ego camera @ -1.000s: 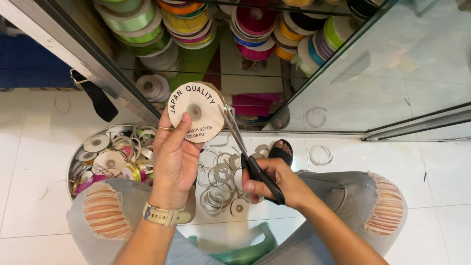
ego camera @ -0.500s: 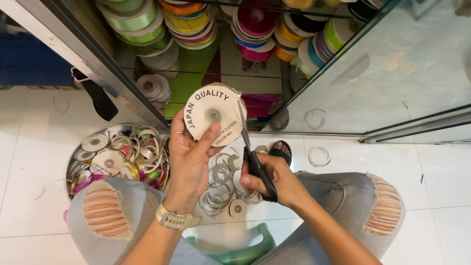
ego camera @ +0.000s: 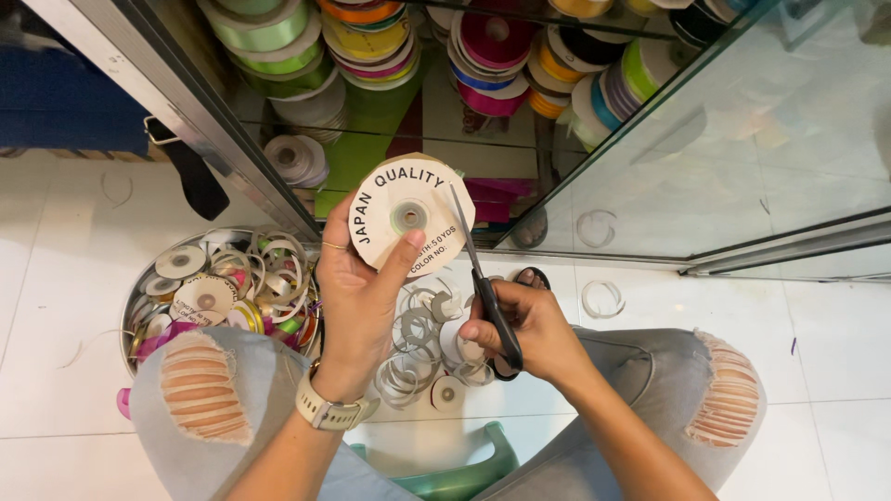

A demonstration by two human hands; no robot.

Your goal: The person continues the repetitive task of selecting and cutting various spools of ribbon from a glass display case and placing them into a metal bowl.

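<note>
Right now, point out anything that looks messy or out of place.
Cut card rings lie scattered on the white tiled floor between the knees, and one ring lies apart by the glass cabinet.

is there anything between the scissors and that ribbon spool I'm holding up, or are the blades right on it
Nothing visible stands between them. The left hand holds the ribbon spool up, and the scissors in the right hand point up along its right edge, blades at the rim. Whether they actually touch the cardboard cannot be told.
</note>
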